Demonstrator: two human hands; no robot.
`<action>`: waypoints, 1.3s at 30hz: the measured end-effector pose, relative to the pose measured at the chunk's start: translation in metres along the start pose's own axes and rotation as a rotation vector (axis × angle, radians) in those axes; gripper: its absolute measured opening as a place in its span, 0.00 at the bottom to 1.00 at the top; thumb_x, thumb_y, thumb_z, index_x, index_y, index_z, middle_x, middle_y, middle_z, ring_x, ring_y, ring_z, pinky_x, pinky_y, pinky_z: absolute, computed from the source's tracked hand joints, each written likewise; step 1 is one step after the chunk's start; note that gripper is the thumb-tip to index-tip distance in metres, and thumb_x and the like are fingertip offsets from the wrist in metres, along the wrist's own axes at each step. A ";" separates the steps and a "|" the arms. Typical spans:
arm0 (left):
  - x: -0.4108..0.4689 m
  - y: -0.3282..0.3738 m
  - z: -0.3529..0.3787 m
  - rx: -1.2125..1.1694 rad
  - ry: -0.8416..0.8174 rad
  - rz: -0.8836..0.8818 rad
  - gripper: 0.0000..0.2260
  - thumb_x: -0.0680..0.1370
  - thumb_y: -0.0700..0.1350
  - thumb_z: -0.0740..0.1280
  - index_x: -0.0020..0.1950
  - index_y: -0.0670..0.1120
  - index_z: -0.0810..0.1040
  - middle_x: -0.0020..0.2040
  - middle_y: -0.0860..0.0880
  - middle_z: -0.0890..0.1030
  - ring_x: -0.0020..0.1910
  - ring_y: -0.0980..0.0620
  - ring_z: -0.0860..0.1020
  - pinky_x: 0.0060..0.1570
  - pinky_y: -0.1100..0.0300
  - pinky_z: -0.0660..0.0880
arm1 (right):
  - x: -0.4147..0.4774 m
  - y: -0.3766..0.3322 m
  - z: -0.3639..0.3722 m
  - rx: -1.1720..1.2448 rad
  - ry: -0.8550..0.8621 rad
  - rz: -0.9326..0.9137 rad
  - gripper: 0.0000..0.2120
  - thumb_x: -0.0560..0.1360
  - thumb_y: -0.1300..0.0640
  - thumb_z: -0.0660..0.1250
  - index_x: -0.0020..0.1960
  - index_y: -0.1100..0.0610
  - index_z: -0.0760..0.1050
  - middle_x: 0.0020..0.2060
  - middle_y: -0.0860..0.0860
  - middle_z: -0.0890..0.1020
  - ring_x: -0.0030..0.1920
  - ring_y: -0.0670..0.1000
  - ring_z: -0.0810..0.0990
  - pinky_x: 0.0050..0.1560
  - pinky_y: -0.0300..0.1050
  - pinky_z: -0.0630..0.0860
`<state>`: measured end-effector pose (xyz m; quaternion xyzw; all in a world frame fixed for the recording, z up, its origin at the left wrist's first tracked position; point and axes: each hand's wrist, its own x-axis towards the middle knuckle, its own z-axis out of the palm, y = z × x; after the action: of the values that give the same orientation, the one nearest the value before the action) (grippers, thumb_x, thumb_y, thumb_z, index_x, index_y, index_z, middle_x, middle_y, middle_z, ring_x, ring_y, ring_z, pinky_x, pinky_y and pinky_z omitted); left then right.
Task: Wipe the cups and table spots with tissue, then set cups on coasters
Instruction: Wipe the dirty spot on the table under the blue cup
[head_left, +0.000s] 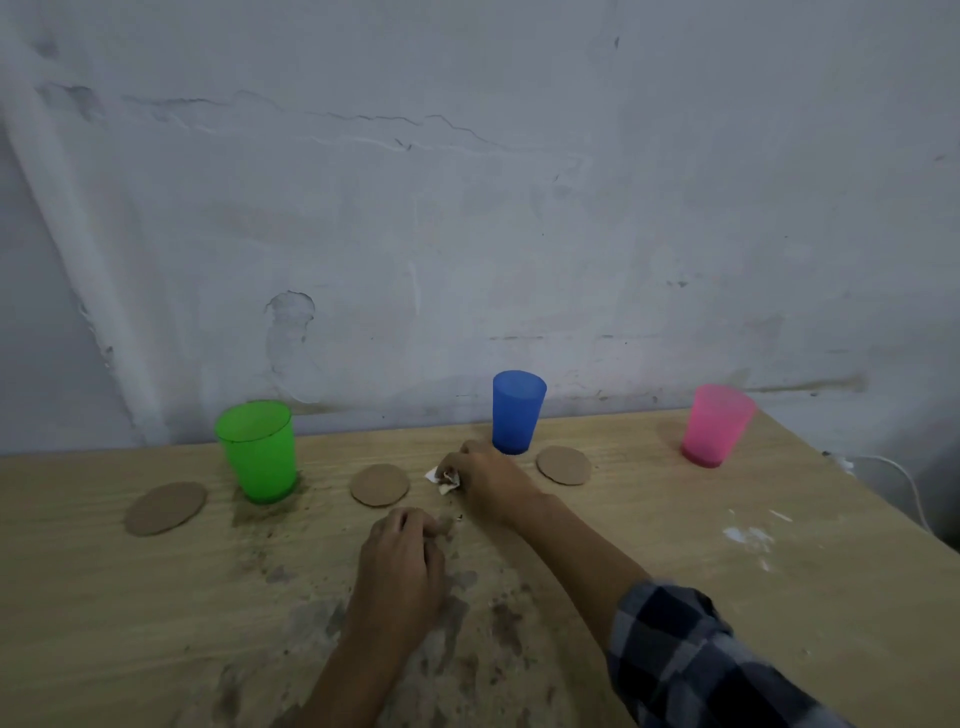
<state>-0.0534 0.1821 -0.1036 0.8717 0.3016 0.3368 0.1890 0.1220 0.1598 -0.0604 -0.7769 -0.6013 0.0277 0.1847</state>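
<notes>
both hands work low over the wooden table (130, 597). our right hand (488, 483), reaching from a checked sleeve (691, 660), is pinched shut on a crumpled, soiled tissue (445, 479) and presses it to the tabletop just in front of the blue cup (518, 411). our left hand (402, 561) rests nearer to us, fingers curled loosely together; we cannot tell whether it holds anything.

the tissue lies between the middle coaster (380, 485) and the right coaster (563, 465), apart from both. we judge it soft, light and easily torn, weaker still where damp; it is best kept bunched under the fingertips, with a cleaner fold turned out.

brown table spots (498, 618) spread around and nearer to us than the left hand, and a darker patch sits at the foot of the green cup (258, 450).

all three cups stand upright on bare wood, none on a coaster: the green cup between the left coaster (166, 507) and the middle one, the blue cup just behind the right hand, the pink cup (716, 425) well apart to the right. they look like thin translucent plastic, so we expect them light, fairly stiff, smooth-walled and easy to tip; take each around mid-wall. the coasters appear flat, thin and liable to slide.
</notes>
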 end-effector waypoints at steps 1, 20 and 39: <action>0.000 0.001 0.000 -0.007 0.000 -0.016 0.09 0.73 0.46 0.55 0.44 0.49 0.74 0.43 0.51 0.75 0.42 0.50 0.72 0.42 0.53 0.73 | -0.007 0.001 -0.002 -0.010 -0.021 -0.037 0.12 0.77 0.62 0.67 0.59 0.54 0.79 0.52 0.54 0.76 0.48 0.54 0.76 0.47 0.45 0.73; -0.021 0.014 -0.031 -0.226 -0.075 -0.196 0.10 0.76 0.37 0.64 0.52 0.48 0.78 0.50 0.52 0.78 0.49 0.55 0.76 0.49 0.63 0.70 | -0.071 -0.037 -0.010 0.044 -0.027 -0.009 0.10 0.78 0.60 0.65 0.57 0.59 0.80 0.52 0.56 0.78 0.51 0.55 0.76 0.49 0.43 0.71; -0.031 0.017 -0.092 -1.135 -0.063 -0.850 0.06 0.79 0.40 0.66 0.50 0.40 0.80 0.46 0.40 0.85 0.46 0.42 0.84 0.44 0.53 0.82 | -0.100 -0.112 -0.009 1.394 -0.151 0.344 0.14 0.73 0.74 0.63 0.57 0.67 0.78 0.51 0.63 0.83 0.48 0.57 0.82 0.54 0.51 0.79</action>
<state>-0.1295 0.1614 -0.0444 0.4548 0.3879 0.3136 0.7378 -0.0066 0.0860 -0.0341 -0.5581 -0.3240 0.4873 0.5883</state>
